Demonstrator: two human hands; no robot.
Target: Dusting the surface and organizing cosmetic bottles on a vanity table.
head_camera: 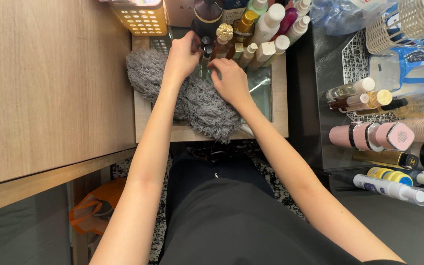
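My left hand (182,54) reaches among small dark bottles (205,45) at the back of a glass-topped wooden table (278,105), its fingers curled around one; what it grips is partly hidden. My right hand (229,78) rests on a grey fluffy duster (197,105) lying across the tabletop, fingers spread near a small amber bottle with a gold cap (223,37). A cluster of white, pink and gold-capped bottles (266,29) stands just beyond both hands.
A wooden desk (45,83) runs along the left. A yellow perforated basket (143,17) stands at the back. On the right a dark shelf (315,113) carries lying bottles (369,135), a white wicker basket (408,22) and tissue packs (413,66). An orange bag (92,208) lies below.
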